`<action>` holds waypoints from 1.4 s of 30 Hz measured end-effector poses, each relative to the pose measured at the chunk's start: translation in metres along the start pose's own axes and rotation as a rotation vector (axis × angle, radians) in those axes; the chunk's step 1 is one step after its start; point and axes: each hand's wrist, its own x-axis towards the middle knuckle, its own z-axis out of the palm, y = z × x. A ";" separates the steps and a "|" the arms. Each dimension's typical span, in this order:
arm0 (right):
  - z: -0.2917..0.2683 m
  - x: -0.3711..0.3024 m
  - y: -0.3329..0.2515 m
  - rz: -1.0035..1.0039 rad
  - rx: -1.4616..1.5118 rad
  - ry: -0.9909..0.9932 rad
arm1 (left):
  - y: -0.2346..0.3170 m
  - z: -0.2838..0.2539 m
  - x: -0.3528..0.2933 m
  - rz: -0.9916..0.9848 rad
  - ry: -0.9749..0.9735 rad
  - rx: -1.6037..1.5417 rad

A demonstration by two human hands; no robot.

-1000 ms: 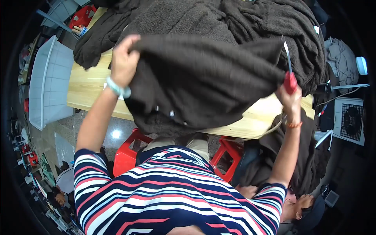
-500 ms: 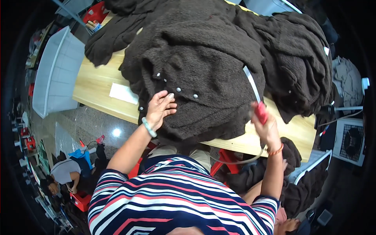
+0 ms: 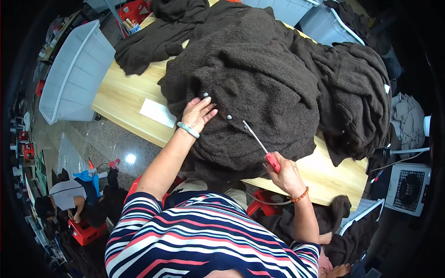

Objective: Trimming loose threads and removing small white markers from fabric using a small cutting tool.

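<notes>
A bulky dark brown fleecy garment (image 3: 269,88) lies heaped over the table before me. Small pale round studs (image 3: 229,117) run in a row across its near left part. Beside one of these, my left hand (image 3: 197,113) rests on the fabric with its fingers stretched out, a pale bangle at the wrist. My right hand (image 3: 288,177) is closed round the red handle of a screwdriver-like tool (image 3: 257,140) with a long thin metal shaft. Its tip points up and left, at or just above another stud. Whether it touches cannot be made out.
Under the garment is a wooden table (image 3: 125,88) with a white paper sheet (image 3: 157,112) on it. A grey-white bin (image 3: 72,76) stands left; a cable (image 3: 266,201) runs below my right wrist. Another brown garment (image 3: 354,97) lies right. A person (image 3: 69,194) sits lower left.
My right hand has swung the tool in from the right, bringing its tip to the studs. The left hand has shifted slightly up along the row. The whole view has turned a little.
</notes>
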 end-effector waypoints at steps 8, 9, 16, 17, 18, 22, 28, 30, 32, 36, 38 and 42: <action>0.015 0.024 -0.029 -0.007 -0.129 -0.053 | 0.005 -0.021 0.022 0.047 -0.194 -0.147; 0.018 0.026 -0.031 -0.019 -0.134 -0.047 | 0.007 -0.023 0.022 0.090 -0.185 -0.133; 0.032 0.079 -0.078 -0.119 -0.176 -0.058 | 0.013 -0.035 0.028 0.053 -0.231 -0.061; 0.035 0.084 -0.082 -0.155 -0.176 -0.040 | 0.014 -0.035 0.028 0.037 -0.216 -0.044; 0.036 0.086 -0.083 -0.146 -0.174 -0.036 | 0.013 -0.035 0.028 0.063 -0.257 -0.004; 0.035 0.074 -0.082 -0.129 -0.169 -0.076 | 0.025 -0.027 0.031 0.059 -0.161 -0.046; 0.022 0.024 -0.062 -0.044 -0.061 -0.025 | -0.005 -0.011 0.003 -0.224 -0.435 -0.074; 0.015 0.010 -0.060 0.010 -0.093 -0.004 | -0.020 -0.003 -0.005 -0.293 -0.495 -0.097; 0.009 -0.002 -0.057 0.108 -0.149 0.012 | -0.035 0.002 -0.006 -0.294 -0.507 -0.190; 0.005 -0.023 -0.042 0.237 -0.301 -0.015 | -0.046 -0.004 0.006 -0.182 -0.454 -0.113; 0.007 -0.021 -0.044 0.220 -0.296 -0.017 | -0.045 -0.007 0.006 -0.176 -0.479 -0.082; 0.022 0.014 -0.060 0.092 -0.280 -0.031 | -0.045 -0.002 0.005 -0.164 -0.377 0.003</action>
